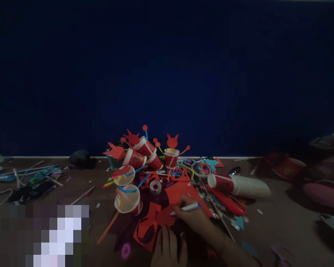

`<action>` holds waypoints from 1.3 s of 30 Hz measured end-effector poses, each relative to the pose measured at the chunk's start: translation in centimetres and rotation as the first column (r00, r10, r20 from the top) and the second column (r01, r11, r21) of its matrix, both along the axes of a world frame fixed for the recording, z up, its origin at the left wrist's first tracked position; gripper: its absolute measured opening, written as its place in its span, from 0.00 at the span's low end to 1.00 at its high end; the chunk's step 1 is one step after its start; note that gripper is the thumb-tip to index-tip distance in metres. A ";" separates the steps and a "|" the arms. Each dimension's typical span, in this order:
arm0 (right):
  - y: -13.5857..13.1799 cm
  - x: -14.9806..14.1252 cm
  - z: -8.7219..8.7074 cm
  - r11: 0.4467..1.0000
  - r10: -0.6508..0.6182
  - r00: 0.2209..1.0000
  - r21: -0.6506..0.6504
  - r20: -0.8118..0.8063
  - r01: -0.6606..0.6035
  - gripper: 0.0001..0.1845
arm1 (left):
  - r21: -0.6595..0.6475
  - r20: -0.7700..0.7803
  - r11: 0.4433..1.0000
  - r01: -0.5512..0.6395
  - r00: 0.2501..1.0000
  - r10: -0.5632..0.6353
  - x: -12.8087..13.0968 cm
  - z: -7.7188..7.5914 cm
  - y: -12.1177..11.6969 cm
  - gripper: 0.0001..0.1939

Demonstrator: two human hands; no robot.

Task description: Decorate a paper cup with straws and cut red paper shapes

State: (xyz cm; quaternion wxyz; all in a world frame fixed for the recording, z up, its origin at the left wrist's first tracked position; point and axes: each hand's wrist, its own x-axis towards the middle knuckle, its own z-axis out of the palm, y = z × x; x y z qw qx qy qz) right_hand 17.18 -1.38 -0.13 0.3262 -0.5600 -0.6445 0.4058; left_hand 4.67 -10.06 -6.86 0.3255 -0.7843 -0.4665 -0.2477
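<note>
Evidently light and stiff, the slim white plastic marker with a purple-blue end (191, 207) has a smooth barrel that might slip a little, so the best hold is probably low, close to the tip. The right hand (196, 218) grasps it there, thumb and fingers pinched round the barrel. Its long axis runs left to right, leaning, with the tip to the left and slightly near, the purple-blue end right and slightly far. It lies over a piece of thin red paper (166, 215) (likely easy to crease, so best steadied flat at its edges). The left hand (168, 247) grips nothing, fingers extended at the paper's near edge. Farther left stands an open white-and-red paper cup (127, 205).
</note>
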 end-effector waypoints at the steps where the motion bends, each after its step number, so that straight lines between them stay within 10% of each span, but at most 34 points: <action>1: 0.0 -0.1 0.1 1.000 0.001 1.000 -0.003 -0.007 -0.001 0.10 | -0.002 0.000 1.000 0.003 1.000 -0.003 0.0 0.0 0.0 0.13; 39: 0.0 0.0 -0.4 0.990 -0.009 0.981 -0.138 -0.195 -0.018 0.09 | -0.009 -0.001 1.000 0.013 1.000 -0.013 -0.1 -0.6 0.0 0.12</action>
